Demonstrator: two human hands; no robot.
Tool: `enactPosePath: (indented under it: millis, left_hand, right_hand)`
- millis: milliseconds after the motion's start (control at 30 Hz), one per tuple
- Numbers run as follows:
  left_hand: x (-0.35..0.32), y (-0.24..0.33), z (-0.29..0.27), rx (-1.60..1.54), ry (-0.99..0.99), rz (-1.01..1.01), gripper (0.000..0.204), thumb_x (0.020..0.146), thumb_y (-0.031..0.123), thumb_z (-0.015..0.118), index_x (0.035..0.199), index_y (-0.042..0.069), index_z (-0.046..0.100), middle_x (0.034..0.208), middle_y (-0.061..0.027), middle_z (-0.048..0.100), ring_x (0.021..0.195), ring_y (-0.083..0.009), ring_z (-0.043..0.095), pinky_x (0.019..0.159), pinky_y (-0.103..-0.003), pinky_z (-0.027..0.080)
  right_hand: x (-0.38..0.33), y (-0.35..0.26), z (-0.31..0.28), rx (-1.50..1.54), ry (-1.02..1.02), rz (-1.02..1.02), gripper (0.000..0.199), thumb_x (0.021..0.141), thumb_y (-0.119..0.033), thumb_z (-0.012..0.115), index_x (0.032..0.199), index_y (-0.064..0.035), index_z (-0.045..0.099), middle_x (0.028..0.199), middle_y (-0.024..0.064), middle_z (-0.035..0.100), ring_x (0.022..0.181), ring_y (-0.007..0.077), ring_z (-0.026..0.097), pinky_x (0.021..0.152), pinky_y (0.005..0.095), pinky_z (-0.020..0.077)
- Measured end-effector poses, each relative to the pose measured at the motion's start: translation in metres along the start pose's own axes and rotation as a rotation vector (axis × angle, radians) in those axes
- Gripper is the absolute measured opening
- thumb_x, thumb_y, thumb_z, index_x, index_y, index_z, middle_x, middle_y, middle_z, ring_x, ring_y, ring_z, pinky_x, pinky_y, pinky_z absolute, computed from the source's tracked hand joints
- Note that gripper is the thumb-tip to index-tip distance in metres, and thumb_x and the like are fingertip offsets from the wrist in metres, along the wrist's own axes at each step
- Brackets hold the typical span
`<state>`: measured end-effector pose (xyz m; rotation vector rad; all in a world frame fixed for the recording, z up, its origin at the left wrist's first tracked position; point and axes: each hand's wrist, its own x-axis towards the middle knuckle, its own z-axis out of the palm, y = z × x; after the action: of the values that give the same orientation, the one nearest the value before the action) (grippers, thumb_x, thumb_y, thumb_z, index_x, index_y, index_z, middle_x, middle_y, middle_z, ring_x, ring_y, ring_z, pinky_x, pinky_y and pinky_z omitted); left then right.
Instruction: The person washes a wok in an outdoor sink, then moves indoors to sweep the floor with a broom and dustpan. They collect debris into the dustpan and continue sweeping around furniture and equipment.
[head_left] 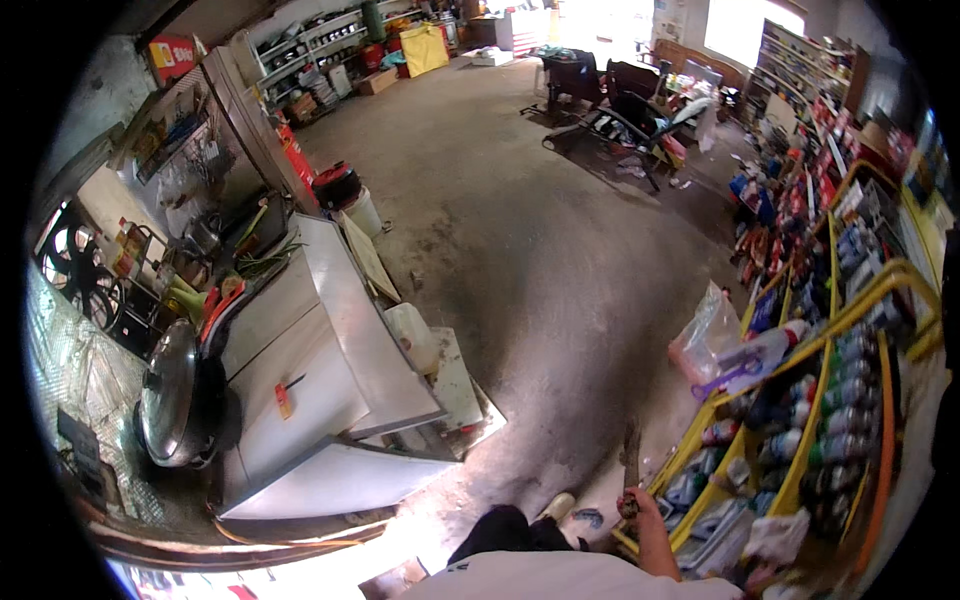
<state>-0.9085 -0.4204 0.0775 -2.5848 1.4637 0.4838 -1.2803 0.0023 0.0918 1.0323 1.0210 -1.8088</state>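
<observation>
My right hand (pixel 652 518) is low in the view, to the right of my body, with its fingers closed round the dark end of a long, narrow, blade-like tool (pixel 632 455). The tool's thin brownish length points away from me over the floor; its exact kind is hard to make out. Just right of this hand stands a yellow-framed rack (pixel 735 445) full of bottles and cans. My left hand is out of view.
At left is a metal-topped counter (pixel 300 350) with a large lidded wok (pixel 170 395) and a small yellow-red packet (pixel 283 402). A plastic bag (pixel 708 335) hangs by the rack. White buckets (pixel 362 213) stand beyond the counter, chairs (pixel 630 85) farther back on the concrete floor.
</observation>
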Motion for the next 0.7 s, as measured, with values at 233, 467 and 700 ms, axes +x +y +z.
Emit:
enactPosePath:
  millis: [233,467,700]
  left_hand:
    - [-0.089,0.055,0.03,0.035,-0.009,-0.105,0.027,0.09,0.026,0.041,0.093,0.006,0.06,0.092,-0.0133,0.063,0.082,-0.0244,0.063,0.067,-0.038,0.052]
    - [-0.136,0.114,0.049,0.103,0.001,-0.213,0.026,0.09,0.026,0.041,0.094,0.007,0.059,0.093,-0.013,0.063,0.083,-0.024,0.063,0.068,-0.038,0.052]
    - [-0.18,0.206,0.051,0.239,0.018,-0.221,0.025,0.09,0.025,0.041,0.095,0.008,0.059,0.095,-0.0127,0.063,0.084,-0.0235,0.063,0.068,-0.037,0.052]
  right_hand:
    - [0.071,-0.2,0.098,-0.016,-0.085,0.044,0.011,0.078,-0.01,0.053,0.078,-0.0022,0.045,0.064,0.0107,0.049,0.054,0.0232,0.052,0.05,0.0323,0.0504]
    - [0.106,-0.38,0.188,0.023,-0.141,0.102,0.015,0.082,-0.015,0.053,0.08,-0.0008,0.046,0.067,0.0095,0.053,0.055,0.0185,0.055,0.05,0.0271,0.0508]
    - [0.162,-0.539,0.175,-0.241,0.044,-0.076,0.015,0.077,-0.02,0.056,0.068,-0.0093,0.051,0.055,0.0058,0.053,0.047,0.0192,0.054,0.044,0.0299,0.0475]
